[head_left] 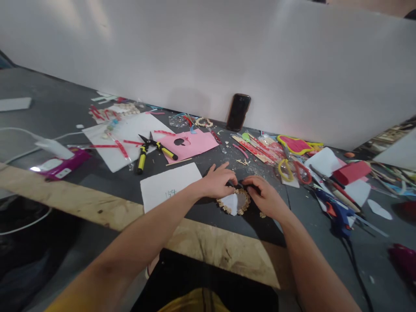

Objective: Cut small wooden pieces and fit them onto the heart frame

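A small white heart-like piece (229,203) edged with tan, crumbly bits lies on the dark table near its front edge. My left hand (220,181) is at its upper left, with thumb and index finger bent together at a thin dark strip and the other fingers raised. My right hand (262,196) pinches the other end of that dark strip (241,186) at the upper right of the piece. A small tan cluster (262,215) lies below my right hand.
Yellow-handled pliers (142,159), pink paper (191,145) and a white sheet (156,184) lie left. A phone (238,112) leans on the wall. Right are sticks (260,149), a red roll (351,172) and a blue glue gun (341,216). A purple power strip (66,167) stands far left.
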A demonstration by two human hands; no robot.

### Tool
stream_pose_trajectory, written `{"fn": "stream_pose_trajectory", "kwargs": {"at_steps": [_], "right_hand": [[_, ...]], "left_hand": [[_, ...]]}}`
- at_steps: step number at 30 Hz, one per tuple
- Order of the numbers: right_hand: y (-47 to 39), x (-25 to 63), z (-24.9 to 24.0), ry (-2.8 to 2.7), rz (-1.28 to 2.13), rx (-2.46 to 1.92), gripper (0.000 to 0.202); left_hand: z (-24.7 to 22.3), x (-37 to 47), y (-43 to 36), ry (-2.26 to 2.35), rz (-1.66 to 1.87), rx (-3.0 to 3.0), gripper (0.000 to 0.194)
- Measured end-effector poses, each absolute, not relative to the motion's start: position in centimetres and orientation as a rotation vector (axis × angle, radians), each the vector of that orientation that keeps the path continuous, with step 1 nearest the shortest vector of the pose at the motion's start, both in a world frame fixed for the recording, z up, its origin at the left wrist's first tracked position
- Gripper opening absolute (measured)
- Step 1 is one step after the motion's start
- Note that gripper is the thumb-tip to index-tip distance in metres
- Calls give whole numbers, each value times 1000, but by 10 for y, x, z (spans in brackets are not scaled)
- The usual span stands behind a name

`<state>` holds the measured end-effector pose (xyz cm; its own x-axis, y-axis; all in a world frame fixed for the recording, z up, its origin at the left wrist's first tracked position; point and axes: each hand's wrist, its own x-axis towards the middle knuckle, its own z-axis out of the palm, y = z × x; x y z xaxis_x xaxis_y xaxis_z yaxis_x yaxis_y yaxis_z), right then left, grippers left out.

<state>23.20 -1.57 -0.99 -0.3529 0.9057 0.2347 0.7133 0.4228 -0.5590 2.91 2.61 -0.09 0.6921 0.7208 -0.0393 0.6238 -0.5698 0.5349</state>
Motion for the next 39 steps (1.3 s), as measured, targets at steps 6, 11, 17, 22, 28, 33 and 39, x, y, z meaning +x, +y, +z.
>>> {"fn": "stream_pose_trajectory", "kwargs": {"at_steps": [6, 11, 17, 22, 28, 33, 39], "right_hand": [[-21, 239, -9, -2111, 434, -1411, 20], [-24, 240, -10, -2154, 427, -1442, 18], [-27, 234, -9, -2180, 405, -1461, 20], [-28, 224, -13, -2204, 370, -1484, 24], [-25, 220, -19, -2200, 330, -1521, 23], [-24, 219, -19, -2214, 306, -1516, 22], [-23, 218, -19, -2234, 291, -1516, 19]], "left_hand": [[-3, 34, 20, 1073, 256, 2403, 32], [-5, 36, 19, 1086, 267, 2455, 27], [-4, 33, 22, 1105, 258, 2387, 21], [-5, 31, 26, 1113, 282, 2321, 22], [-6, 32, 28, 1134, 279, 2298, 19], [-4, 33, 27, 1138, 272, 2295, 18], [-3, 34, 26, 1141, 259, 2288, 17]]}}
